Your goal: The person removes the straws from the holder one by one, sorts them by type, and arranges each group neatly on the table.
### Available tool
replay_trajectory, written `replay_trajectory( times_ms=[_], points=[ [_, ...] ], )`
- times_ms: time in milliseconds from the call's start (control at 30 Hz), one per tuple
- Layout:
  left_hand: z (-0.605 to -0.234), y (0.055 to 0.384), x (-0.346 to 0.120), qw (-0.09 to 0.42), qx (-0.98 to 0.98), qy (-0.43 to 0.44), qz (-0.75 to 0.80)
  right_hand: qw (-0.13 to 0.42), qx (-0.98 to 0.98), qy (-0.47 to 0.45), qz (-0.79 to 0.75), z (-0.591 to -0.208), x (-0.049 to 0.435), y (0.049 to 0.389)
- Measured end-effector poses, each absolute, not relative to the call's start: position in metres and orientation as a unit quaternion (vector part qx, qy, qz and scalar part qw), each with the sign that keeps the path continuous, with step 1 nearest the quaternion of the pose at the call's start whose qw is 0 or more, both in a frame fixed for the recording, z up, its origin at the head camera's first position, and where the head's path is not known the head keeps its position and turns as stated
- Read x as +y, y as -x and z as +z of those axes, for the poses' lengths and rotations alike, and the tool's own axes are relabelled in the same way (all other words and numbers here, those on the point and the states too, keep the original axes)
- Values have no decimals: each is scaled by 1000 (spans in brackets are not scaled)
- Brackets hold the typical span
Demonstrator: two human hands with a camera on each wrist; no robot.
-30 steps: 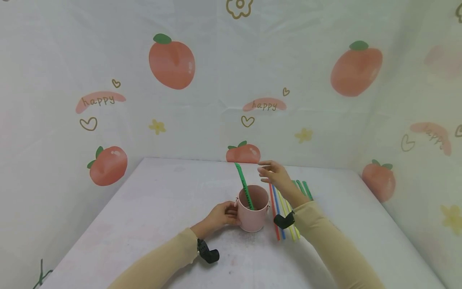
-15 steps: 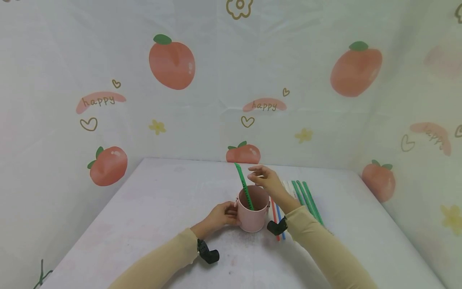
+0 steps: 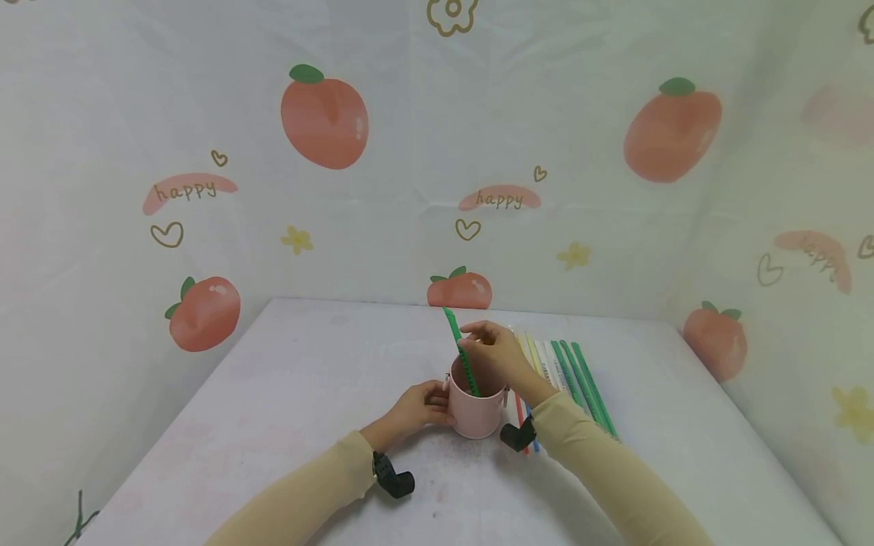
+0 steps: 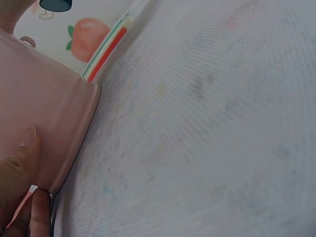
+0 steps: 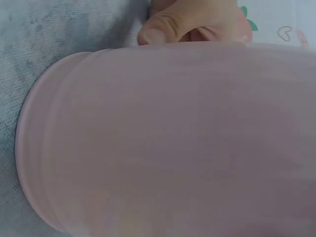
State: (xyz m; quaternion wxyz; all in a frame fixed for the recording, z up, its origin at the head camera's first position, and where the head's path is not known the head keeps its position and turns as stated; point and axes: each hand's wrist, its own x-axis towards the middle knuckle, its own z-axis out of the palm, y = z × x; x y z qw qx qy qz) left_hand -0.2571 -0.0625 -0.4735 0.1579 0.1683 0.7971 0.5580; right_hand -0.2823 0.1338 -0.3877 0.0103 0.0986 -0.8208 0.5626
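Observation:
A small pink bucket [image 3: 476,415] with side handle lugs stands upright on the table. My left hand [image 3: 413,408] grips its left side, thumb [image 4: 27,148] on the wall and fingers curled behind near the base. A green straw [image 3: 466,364] with dark printed marks leans in the bucket, its top end sticking out up and left. My right hand [image 3: 497,350] is over the bucket's far right rim, index finger and thumb apart, their tips right at the green straw. In the right wrist view the bucket wall [image 5: 163,138] fills most of the picture and hides the right hand.
Right of the bucket lie several straws: red [image 3: 520,409], yellow [image 3: 532,353], white [image 3: 545,360], green [image 3: 592,383] and blue, partly under the right forearm. A white cloth wall with printed peaches [image 3: 324,121] rises behind the table [image 3: 328,364].
My right hand has moved left and slightly down, from beside the bucket to the green straw above it. My left hand, the bucket and the straw have stayed in place.

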Motion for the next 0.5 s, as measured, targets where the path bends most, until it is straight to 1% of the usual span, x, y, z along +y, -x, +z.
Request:
replay_trajectory(
  times_ms=[500],
  points=[
    [-478, 260, -63, 148, 790, -189, 564, 44, -842, -113, 526, -394, 130, 282]
  ],
)
